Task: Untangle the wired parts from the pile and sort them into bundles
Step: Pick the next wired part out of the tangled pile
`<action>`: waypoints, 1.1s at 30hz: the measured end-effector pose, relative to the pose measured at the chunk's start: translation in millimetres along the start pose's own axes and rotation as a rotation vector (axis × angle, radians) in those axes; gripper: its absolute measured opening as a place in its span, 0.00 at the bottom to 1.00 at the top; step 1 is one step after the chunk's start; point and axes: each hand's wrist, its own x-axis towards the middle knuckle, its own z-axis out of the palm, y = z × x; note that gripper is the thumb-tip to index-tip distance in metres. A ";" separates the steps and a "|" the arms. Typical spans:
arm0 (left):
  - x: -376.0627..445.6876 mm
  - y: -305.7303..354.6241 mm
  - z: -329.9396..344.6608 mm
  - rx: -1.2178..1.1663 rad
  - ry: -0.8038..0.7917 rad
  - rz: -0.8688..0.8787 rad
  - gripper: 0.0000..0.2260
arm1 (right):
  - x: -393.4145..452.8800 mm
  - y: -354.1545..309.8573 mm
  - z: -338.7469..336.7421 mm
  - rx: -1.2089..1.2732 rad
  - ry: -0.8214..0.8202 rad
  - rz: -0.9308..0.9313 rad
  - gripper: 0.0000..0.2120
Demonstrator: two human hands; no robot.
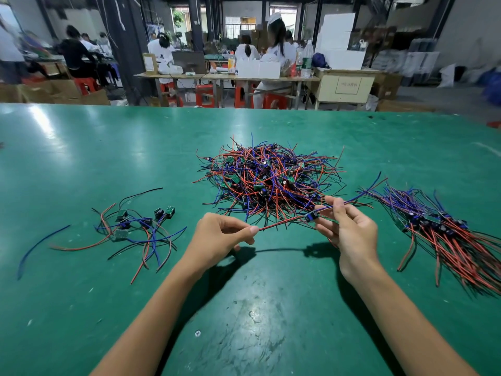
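Both hands (pixel 284 234) pinching one wired part (pixel 311 216)

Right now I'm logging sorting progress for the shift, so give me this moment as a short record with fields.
surface: green table
unsorted: tangled pile at centre
in hand: one wired part, stretched between both hands
left hand: pinches its red wire end
right hand: holds it by the board, blue wire trailing right
sorted: aligned bundle at right
loose: small group at left, plus one lone blue wire
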 end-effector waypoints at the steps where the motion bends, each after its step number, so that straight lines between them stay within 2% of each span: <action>1: 0.1 -0.1 0.0 0.007 -0.007 0.006 0.07 | -0.3 -0.2 0.0 0.006 0.007 0.001 0.10; 4: 0.2 0.0 0.4 0.013 -0.048 0.028 0.06 | -0.4 -1.3 -0.5 0.022 0.044 -0.011 0.10; 14: -2.3 9.2 -0.8 -0.247 -0.225 -0.072 0.11 | -0.7 -8.5 -0.3 0.114 0.069 -0.005 0.10; 18: -4.0 11.5 0.3 -0.189 -0.239 -0.065 0.13 | 6.1 -18.2 -4.5 0.093 0.098 -0.047 0.12; 21: -1.3 11.2 0.5 -0.185 -0.178 -0.079 0.13 | 28.7 -40.9 -19.6 -0.224 0.096 -0.138 0.14; 25: 2.2 6.9 1.5 -0.199 -0.112 -0.108 0.10 | 70.9 -90.9 -43.2 -0.961 0.044 -0.314 0.14; 28: 2.4 4.8 3.2 -0.204 -0.100 -0.113 0.09 | 104.8 -105.0 -65.9 -1.427 0.192 -0.349 0.14; 30: 2.6 3.8 3.4 -0.194 -0.096 -0.114 0.09 | 117.3 -95.2 -84.5 -1.634 0.210 -0.271 0.15; 33: 3.2 1.7 3.1 -0.191 -0.095 -0.117 0.09 | 118.6 -65.5 -113.3 -1.863 0.110 0.042 0.19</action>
